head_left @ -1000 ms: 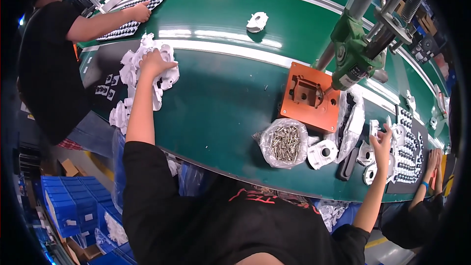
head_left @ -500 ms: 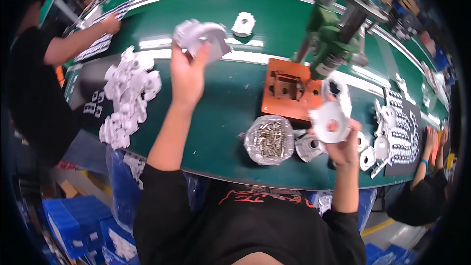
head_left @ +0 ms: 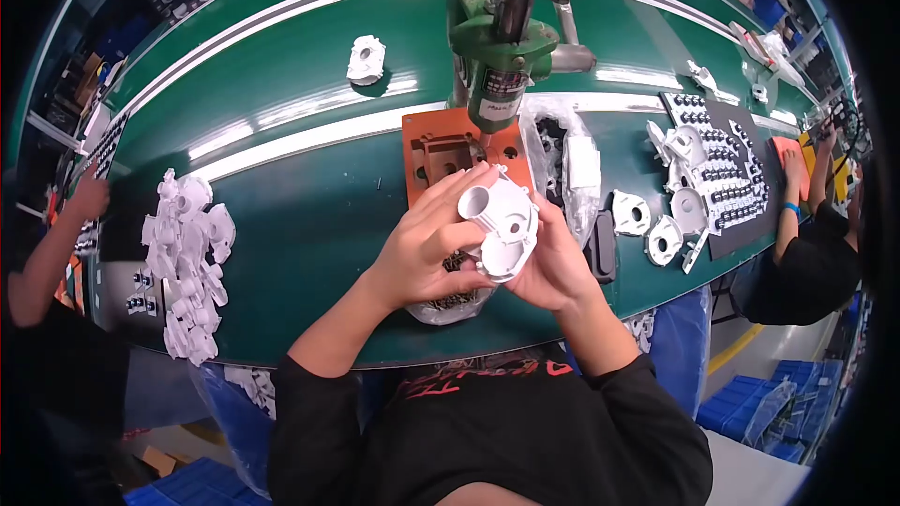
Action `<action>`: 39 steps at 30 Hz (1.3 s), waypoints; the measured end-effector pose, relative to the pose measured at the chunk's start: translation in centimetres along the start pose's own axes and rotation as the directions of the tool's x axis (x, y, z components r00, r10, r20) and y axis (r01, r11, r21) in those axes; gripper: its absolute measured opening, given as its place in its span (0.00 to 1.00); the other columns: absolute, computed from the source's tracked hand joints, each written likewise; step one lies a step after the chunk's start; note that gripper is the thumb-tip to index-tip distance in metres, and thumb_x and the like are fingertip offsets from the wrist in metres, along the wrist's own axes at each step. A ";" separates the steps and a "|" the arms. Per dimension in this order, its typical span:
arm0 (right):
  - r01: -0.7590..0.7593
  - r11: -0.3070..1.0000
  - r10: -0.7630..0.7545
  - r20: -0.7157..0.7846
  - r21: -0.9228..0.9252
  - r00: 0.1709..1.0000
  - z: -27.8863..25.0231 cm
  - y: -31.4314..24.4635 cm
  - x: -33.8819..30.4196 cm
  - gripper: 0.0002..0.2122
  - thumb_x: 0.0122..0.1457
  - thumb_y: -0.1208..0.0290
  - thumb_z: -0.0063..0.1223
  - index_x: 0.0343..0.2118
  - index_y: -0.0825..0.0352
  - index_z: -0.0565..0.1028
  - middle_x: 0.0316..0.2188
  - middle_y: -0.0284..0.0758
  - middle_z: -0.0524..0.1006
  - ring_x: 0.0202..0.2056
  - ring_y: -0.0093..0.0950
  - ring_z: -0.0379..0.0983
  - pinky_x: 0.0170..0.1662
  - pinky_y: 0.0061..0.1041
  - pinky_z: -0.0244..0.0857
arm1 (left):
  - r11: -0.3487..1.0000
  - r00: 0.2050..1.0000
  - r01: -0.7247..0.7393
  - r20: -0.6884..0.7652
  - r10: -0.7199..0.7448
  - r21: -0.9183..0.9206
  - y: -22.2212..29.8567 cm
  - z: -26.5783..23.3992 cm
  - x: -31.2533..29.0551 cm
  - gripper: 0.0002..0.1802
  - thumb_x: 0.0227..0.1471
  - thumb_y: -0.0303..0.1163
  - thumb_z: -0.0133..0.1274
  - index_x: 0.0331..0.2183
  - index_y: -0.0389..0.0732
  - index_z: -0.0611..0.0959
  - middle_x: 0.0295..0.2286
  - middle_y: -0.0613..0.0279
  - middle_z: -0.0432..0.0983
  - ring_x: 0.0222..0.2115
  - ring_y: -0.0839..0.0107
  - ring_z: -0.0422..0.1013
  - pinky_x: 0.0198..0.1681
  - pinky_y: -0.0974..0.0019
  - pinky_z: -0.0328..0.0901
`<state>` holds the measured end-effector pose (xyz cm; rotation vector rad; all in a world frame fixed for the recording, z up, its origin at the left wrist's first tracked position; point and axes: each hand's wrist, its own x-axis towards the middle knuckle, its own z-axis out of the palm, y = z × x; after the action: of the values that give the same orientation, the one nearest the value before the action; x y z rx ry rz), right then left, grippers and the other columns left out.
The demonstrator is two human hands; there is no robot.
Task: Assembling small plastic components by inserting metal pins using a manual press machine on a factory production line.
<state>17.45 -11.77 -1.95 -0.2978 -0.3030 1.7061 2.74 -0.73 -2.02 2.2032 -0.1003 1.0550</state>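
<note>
A white plastic housing [head_left: 512, 227] with a round tube-like opening is between my two hands, just in front of the orange fixture [head_left: 413, 134]. My left hand [head_left: 422, 248] grips its left side, the thumb at the lower edge and the fingers over the top. My right hand [head_left: 560, 267] is wrapped round its right side. Whether it is one part or two put together I cannot tell. Below my hands, partly hidden, sits a clear bag of small metal pins [head_left: 450, 307]. A green press [head_left: 504, 56] stands over the fixture.
A heap of white parts [head_left: 187, 262] lies at left. Round white parts [head_left: 666, 239] and a black board [head_left: 741, 234] with rows of small pieces are at right. A plastic bag [head_left: 583, 169] lies beside the fixture. One white part [head_left: 367, 60] rests farther back. Co-workers' arms show at both sides.
My hands have come together in front of the fixture. Earlier they were apart, each with a white part; now both are on the one housing. The view has swung to the right.
</note>
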 end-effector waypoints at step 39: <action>-0.241 -0.319 -0.624 0.012 -0.916 0.781 -6.4 -7.6 -1.4 0.09 0.54 0.74 0.51 0.37 0.70 0.77 0.30 0.37 0.78 0.27 0.26 0.71 0.33 0.25 0.66 | 0.745 0.939 0.139 0.152 -0.308 0.652 -1.9 -2.6 0.9 0.08 0.40 0.24 0.54 0.26 0.40 0.72 0.26 0.56 0.73 0.31 0.60 0.74 0.33 0.59 0.69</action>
<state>27.00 -11.82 -5.10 -1.9004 -1.2872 0.3185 2.30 2.47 -1.26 2.8622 0.4789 0.7208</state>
